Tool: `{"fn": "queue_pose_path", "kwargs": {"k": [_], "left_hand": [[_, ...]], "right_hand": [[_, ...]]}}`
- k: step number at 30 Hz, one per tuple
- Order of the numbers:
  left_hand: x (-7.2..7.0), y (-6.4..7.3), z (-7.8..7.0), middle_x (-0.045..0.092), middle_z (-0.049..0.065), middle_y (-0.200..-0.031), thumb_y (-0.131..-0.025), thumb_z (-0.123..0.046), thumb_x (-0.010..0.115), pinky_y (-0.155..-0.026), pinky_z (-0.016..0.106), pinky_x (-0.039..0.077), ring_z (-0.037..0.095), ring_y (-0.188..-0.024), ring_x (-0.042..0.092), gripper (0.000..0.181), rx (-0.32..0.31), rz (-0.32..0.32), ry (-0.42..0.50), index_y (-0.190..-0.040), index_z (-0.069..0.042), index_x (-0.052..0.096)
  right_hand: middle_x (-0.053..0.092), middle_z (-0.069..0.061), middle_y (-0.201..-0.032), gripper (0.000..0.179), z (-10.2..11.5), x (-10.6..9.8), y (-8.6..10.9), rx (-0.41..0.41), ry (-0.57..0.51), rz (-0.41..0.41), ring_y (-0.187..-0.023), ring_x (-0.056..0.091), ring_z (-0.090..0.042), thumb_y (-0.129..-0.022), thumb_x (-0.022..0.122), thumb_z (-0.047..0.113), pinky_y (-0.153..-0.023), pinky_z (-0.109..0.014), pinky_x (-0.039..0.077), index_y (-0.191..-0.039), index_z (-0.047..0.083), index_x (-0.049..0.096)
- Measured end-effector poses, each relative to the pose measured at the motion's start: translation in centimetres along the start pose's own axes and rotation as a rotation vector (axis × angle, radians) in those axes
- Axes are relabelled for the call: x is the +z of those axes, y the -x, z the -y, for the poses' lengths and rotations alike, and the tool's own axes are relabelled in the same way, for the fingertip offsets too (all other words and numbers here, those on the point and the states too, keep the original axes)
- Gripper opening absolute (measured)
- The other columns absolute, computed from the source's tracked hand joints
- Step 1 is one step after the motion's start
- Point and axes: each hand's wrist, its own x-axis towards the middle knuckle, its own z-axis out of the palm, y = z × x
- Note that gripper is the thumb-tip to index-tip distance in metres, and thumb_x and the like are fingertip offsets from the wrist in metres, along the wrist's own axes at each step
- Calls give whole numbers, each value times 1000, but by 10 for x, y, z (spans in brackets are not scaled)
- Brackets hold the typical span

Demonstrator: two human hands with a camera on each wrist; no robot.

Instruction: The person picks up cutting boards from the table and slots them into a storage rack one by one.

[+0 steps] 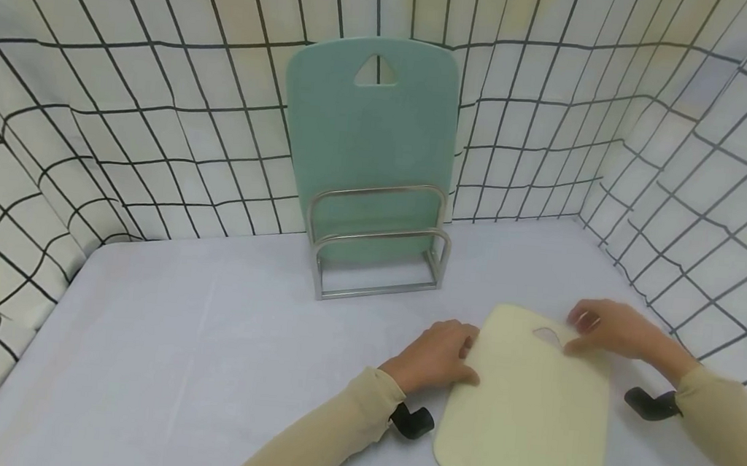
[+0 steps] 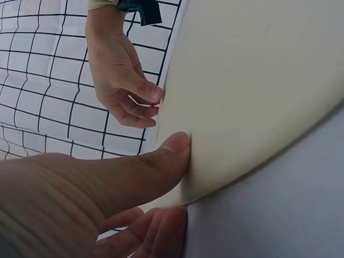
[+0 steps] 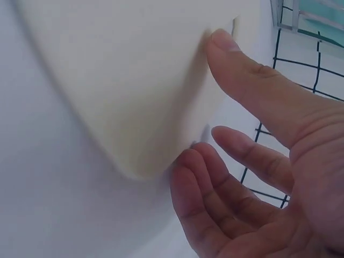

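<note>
A cream cutting board with a handle hole lies at the right of the white table, its lower end running out of the head view. At the board's left edge, my left hand pinches it, thumb on the upper face and fingers at the underside in the left wrist view. Across the far right corner, my right hand grips the board beside the hole. In the right wrist view its thumb presses the face while the curled fingers meet the edge.
A metal rack stands at the back centre with a green cutting board upright in it. Behind and along both sides hangs white cloth with a black grid. The white tabletop stretches out to the left.
</note>
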Motion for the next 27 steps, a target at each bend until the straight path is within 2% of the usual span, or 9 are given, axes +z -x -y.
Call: {"fn": "queue_pose_path", "kwargs": {"k": [2, 7, 9, 16, 20, 27], "left_hand": [[0, 0, 0, 54, -3, -89, -82, -23, 87, -70, 16, 37, 7, -82, 45, 46, -4, 1, -3, -118, -5, 64], [0, 0, 0, 51, -4, -85, -81, -22, 87, -67, 17, 36, 8, -79, 44, 36, 3, 2, -4, -103, -8, 63], [0, 0, 0, 50, -4, -85, -81, -22, 87, -66, 17, 35, 8, -79, 44, 35, 3, 2, -6, -102, -8, 62], [0, -1, -1, 48, -4, -82, -82, -22, 86, -64, 17, 32, 8, -76, 42, 31, 14, -4, -8, -94, -9, 60], [0, -1, -1, 47, -4, -79, -81, -22, 87, -62, 17, 30, 8, -73, 41, 32, 16, -8, -19, -88, -10, 57], [-1, -2, 1, 49, -4, -76, -78, -20, 88, -62, 18, 32, 8, -73, 44, 31, -9, -46, 1, -88, -9, 61]], "right_hand": [[72, -19, -112, 71, -5, -1, 3, 18, 6, 11, -101, 68, -32, -74, 86, 55, -83, -51, 59, -117, 3, 68], [71, -20, -111, 75, -11, -3, 8, 92, 15, 52, -98, 67, -33, -70, 87, 57, -79, -51, 59, -118, 2, 67], [71, -21, -110, 76, -12, -4, 10, 109, 20, 65, -96, 67, -33, -70, 87, 56, -78, -50, 59, -118, 1, 67], [72, -16, -102, 66, -12, -8, 16, 119, 31, 100, -85, 67, -23, -75, 86, 53, -73, -42, 58, -112, 2, 67], [73, -13, -99, 58, -10, -8, 16, 114, 30, 96, -84, 66, -21, -77, 85, 50, -73, -42, 58, -108, 3, 69], [72, -19, -104, 62, -7, -3, 8, 121, 22, 43, -89, 67, -28, -77, 85, 51, -75, -45, 59, -109, 1, 69]]}}
